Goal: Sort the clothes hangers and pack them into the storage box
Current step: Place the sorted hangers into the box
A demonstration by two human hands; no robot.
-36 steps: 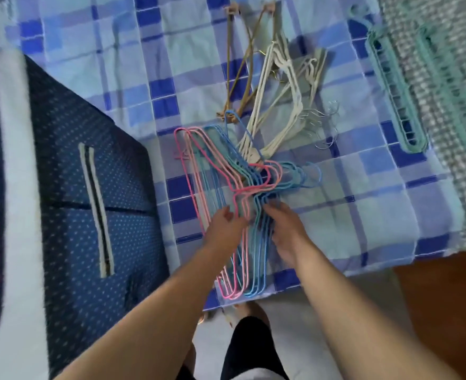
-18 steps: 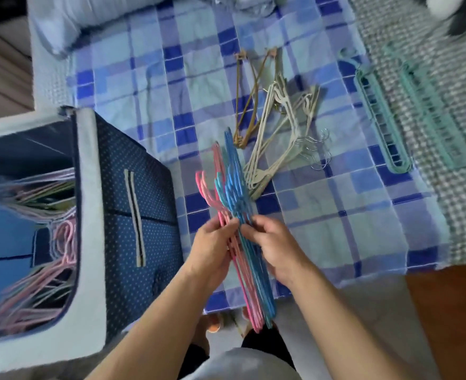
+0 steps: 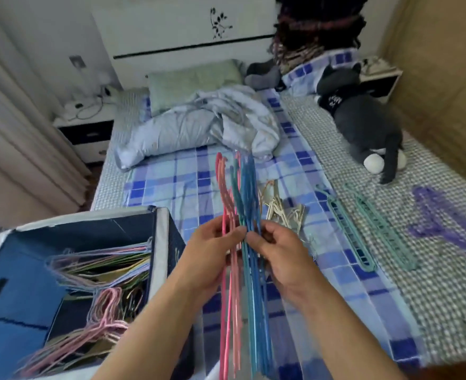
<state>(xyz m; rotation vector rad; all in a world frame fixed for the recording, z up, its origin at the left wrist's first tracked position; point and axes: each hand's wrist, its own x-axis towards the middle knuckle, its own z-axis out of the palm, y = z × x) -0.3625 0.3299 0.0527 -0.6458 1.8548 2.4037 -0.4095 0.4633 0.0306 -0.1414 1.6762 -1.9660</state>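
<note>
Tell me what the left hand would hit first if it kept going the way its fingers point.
The left hand points right, at the hangers it grips; just past them is the right hand, gripping the same bundle. Depth is hard to judge.

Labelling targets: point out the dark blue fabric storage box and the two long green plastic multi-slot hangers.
dark blue fabric storage box [image 3: 162, 242]: head view, right wall rim.
long green plastic multi-slot hangers [image 3: 348, 234]: head view, nearer hanger's middle.

plush cat's dark shirt [image 3: 333, 101]: white lettering is showing on the chest, too blurred to read.
headboard [image 3: 188, 28]: a dark flower sprig is showing, a drawing only, with no words.
storage box [image 3: 161, 242]: a small pale mark is sitting on its dark outer side, too small to read.
readable text: none is showing anywhere.
</note>
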